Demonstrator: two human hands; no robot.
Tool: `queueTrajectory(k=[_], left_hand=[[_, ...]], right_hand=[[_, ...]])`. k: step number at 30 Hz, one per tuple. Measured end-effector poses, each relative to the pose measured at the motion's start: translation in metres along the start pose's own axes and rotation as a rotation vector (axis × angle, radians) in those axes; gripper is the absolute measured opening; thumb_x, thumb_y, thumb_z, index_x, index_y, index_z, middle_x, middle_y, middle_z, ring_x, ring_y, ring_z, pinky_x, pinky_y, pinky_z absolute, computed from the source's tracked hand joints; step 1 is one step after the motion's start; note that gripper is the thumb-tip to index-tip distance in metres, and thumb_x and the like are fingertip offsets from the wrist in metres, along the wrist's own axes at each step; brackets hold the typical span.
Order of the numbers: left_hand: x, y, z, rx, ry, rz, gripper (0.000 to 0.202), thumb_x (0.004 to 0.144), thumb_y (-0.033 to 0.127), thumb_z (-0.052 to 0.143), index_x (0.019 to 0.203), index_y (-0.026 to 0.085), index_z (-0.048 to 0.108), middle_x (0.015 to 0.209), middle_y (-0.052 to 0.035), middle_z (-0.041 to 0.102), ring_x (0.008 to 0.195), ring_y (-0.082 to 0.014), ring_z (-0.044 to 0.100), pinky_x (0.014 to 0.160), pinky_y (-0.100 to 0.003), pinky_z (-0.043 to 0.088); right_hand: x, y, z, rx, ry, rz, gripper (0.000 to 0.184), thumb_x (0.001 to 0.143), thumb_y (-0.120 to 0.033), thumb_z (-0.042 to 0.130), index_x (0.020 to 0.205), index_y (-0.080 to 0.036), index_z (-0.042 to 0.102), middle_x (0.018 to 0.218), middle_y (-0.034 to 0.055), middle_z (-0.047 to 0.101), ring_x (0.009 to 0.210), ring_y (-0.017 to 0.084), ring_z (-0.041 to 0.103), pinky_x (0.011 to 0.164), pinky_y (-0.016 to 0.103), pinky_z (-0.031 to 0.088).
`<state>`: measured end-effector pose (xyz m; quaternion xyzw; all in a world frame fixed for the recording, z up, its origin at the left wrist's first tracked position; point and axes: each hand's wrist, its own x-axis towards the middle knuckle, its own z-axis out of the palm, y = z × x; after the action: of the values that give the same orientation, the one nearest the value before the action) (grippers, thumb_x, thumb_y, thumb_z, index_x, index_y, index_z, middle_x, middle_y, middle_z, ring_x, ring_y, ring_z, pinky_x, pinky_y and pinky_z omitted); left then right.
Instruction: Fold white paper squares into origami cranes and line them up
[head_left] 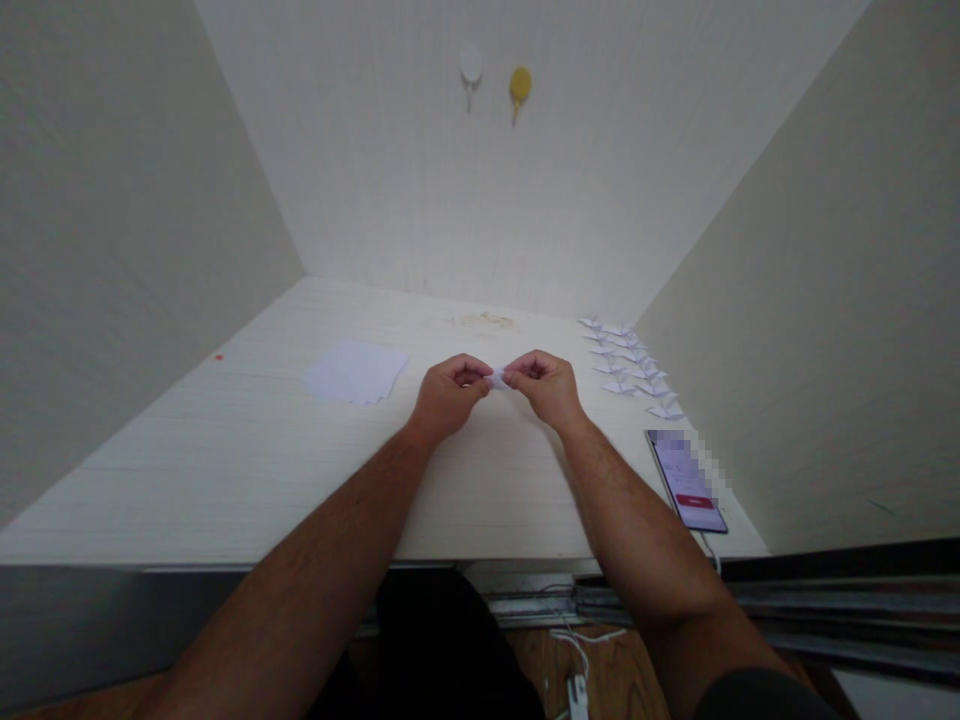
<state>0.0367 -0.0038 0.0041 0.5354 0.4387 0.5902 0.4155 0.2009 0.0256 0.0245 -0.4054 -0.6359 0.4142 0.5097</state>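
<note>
A small piece of folded white paper (498, 379) is held up between my two hands over the middle of the white table (480, 480). My left hand (451, 392) pinches its left side between thumb and fingers. On the right side, my right hand (546, 385) grips it the same way, with the fingertips of both hands close together. Fingers cover much of the paper, so its exact folded form cannot be made out. Left of my hands lies a loose stack of white paper sheets (358, 372).
Several folded white paper cranes (619, 384) stand in rows at the right rear. In front of them lies a phone (686, 482) with a white cable (711, 552). Walls enclose the table on three sides. A white hook (471, 66) and a yellow hook (520, 84) are on the back wall.
</note>
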Motion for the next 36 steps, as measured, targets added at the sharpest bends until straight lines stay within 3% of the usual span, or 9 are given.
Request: queueTrajectory(k=[11, 19, 36], left_hand=[[-0.001, 0.001, 0.000, 0.031, -0.009, 0.001, 0.016, 0.067, 0.025, 0.074, 0.079, 0.017, 0.066, 0.061, -0.0004, 0.066, 0.055, -0.0128, 0.061, 0.051, -0.024, 0.048], [0.001, 0.002, 0.000, 0.026, -0.002, 0.014, 0.017, 0.066, 0.023, 0.075, 0.078, 0.017, 0.065, 0.059, 0.0010, 0.065, 0.051, -0.0107, 0.058, 0.050, -0.022, 0.046], [0.000, 0.003, 0.002, 0.006, 0.032, 0.025, 0.016, 0.065, 0.023, 0.075, 0.074, 0.017, 0.063, 0.056, 0.0012, 0.064, 0.050, -0.0112, 0.059, 0.049, -0.022, 0.045]], right_hand=[[0.002, 0.007, 0.003, 0.069, -0.005, 0.003, 0.027, 0.063, -0.033, 0.077, 0.084, -0.021, 0.067, 0.064, -0.0024, 0.067, 0.055, 0.011, 0.060, 0.056, 0.027, 0.050], [0.001, 0.006, 0.002, 0.038, 0.012, -0.011, 0.022, 0.064, -0.033, 0.078, 0.079, -0.019, 0.069, 0.066, 0.0001, 0.068, 0.056, 0.012, 0.060, 0.055, 0.027, 0.051], [0.001, 0.011, 0.006, 0.045, 0.063, -0.060, 0.022, 0.066, -0.027, 0.073, 0.086, -0.021, 0.069, 0.075, 0.0009, 0.068, 0.064, 0.013, 0.061, 0.059, 0.028, 0.052]])
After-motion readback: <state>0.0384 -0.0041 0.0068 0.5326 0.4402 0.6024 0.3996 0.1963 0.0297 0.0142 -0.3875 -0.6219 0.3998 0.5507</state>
